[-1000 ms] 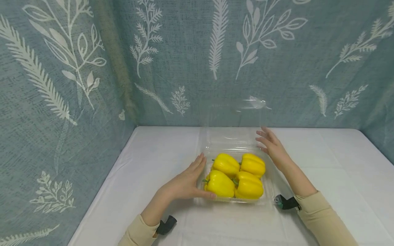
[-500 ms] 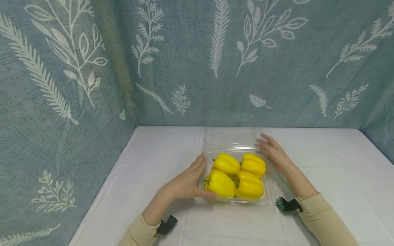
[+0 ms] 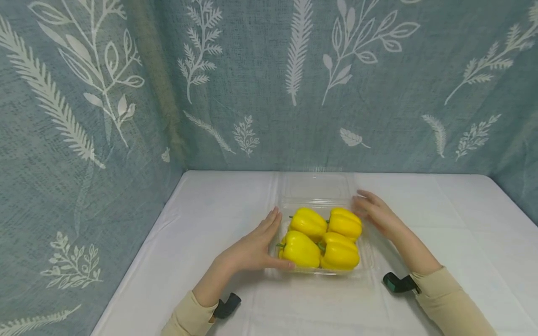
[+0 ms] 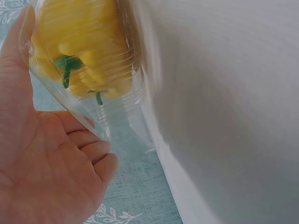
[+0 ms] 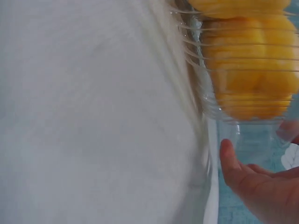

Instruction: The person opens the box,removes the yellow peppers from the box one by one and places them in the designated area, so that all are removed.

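Observation:
Several yellow bell peppers (image 3: 300, 250) with green stems sit in a clear plastic clamshell container (image 3: 332, 272). Its see-through lid (image 3: 317, 186) is laid back behind the base, towards the curtain. My left hand (image 3: 254, 247) rests at the front left corner, thumb along the front rim and fingers spread along the left side. In the left wrist view, the thumb touches the rim of the container and the fingers lie against its ridged wall (image 4: 117, 105). At the back right corner is my right hand (image 3: 378, 214), its fingers extended beside the hinge and partly seen through the plastic.
A white cloth (image 3: 227, 200) covers the table. Behind and to the left hangs a blue-green curtain (image 3: 260, 84) with white leaf prints. Black wrist cameras (image 3: 228, 305) jut from both beige sleeves (image 3: 456, 303).
The lid has dropped backwards from standing upright to lying low behind the base. My right hand has come down and slightly nearer along the right side. My left hand has stayed at the corner.

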`<state>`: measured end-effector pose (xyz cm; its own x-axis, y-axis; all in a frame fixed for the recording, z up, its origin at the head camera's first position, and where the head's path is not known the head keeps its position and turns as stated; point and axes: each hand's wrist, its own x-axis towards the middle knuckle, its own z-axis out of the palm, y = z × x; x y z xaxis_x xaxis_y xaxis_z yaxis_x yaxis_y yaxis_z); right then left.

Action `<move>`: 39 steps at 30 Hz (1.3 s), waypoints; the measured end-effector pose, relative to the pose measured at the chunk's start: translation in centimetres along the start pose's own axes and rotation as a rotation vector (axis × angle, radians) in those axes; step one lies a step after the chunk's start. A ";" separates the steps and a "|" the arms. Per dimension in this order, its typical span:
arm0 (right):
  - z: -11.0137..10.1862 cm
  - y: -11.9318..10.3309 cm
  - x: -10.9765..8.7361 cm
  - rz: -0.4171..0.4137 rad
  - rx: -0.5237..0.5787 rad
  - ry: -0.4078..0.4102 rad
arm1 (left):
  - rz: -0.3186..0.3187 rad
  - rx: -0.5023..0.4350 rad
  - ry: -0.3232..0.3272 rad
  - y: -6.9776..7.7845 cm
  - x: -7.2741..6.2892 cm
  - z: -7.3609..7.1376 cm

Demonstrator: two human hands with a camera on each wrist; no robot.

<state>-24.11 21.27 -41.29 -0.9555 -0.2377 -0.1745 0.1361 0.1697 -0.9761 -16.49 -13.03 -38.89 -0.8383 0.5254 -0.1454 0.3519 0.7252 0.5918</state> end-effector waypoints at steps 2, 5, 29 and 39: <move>-0.6 0.8 0.2 -0.016 -0.050 0.006 | 0.004 0.003 0.002 0.0 0.0 0.0; -1.8 2.5 0.8 -0.054 -0.180 0.041 | 0.007 0.001 0.002 -0.1 0.1 -0.1; 0.7 -2.4 -5.4 -0.566 -0.780 -0.210 | 0.014 -0.020 0.004 -0.3 0.4 -0.2; 1.6 -1.6 -5.3 -0.569 -0.901 -0.224 | 0.003 -0.036 -0.024 -0.1 0.2 -0.1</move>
<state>-18.89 20.71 -38.98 -0.7364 -0.6564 0.1639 -0.6399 0.5972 -0.4836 -16.77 -13.04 -38.90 -0.8271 0.5380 -0.1623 0.3383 0.7074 0.6206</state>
